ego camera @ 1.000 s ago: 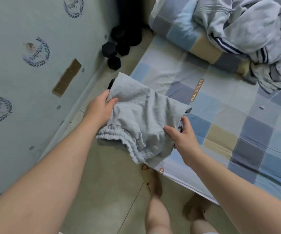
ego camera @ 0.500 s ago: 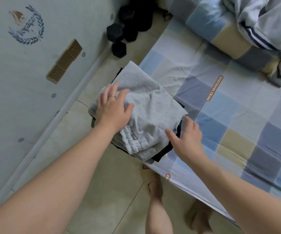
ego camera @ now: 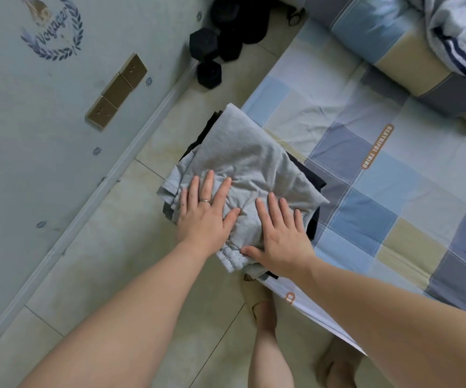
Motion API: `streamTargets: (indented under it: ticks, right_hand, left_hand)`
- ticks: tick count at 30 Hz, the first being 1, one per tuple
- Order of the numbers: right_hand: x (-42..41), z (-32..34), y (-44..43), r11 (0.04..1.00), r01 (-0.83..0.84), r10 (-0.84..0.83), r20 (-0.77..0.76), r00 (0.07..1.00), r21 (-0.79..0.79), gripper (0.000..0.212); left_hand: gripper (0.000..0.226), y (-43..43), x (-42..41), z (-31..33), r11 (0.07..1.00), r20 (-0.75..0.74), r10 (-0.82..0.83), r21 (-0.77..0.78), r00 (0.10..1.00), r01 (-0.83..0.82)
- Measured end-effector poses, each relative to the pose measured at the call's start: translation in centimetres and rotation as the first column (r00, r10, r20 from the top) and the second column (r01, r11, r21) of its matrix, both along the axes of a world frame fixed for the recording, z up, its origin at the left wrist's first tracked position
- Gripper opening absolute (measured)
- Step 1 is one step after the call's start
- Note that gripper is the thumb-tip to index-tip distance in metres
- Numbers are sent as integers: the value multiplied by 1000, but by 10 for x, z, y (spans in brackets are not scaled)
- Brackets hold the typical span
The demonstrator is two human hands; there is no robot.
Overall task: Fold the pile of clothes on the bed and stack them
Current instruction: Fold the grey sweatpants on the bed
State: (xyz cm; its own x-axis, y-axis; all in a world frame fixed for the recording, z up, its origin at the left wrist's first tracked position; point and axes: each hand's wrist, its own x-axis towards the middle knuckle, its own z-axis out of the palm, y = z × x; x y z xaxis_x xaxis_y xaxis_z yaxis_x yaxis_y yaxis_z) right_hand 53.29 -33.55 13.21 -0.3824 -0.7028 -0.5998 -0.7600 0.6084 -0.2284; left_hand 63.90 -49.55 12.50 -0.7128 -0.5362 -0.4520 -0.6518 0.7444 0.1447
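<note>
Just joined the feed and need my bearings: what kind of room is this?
Most likely a home bedroom: a bed with a checked sheet, a matching pillow, and folded clothes stacked at the bed's corner. Dumbbells sit on the tiled floor by the wall.

Grey shorts (ego camera: 243, 163), blue-checked sheet (ego camera: 394, 191)

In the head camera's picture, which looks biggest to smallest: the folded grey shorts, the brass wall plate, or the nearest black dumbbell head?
1. Folded grey shorts: clearly the largest.
2. Brass wall plate.
3. Nearest black dumbbell head.
The last two look close in area, and the shorts lie nearer the camera, so true sizes are uncertain.
</note>
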Motion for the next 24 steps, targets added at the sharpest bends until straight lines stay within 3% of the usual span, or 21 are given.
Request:
streamTargets:
  ticks: [5, 11, 18, 24]
  right_hand:
    - [-25, 48, 22, 1000, 26, -25, 121, 992, -5, 90]
    - [-62, 145, 94, 980, 198, -198, 93, 976, 5, 78]
    - [-105, 250, 210, 889, 455, -457, -47, 888, -54, 77]
    - [-153, 301, 326, 788, 601, -615, -122, 779, -135, 80]
  left_hand:
    - [64, 11, -21, 31, 995, 92, 97, 27, 991, -100]
    - [59, 56, -59, 117, 970, 78, 144, 184, 986, -157]
    - [63, 145, -135, 223, 961, -101, -6, 274, 995, 34]
    - [63, 233, -214, 292, 950, -238, -172, 217, 956, 224]
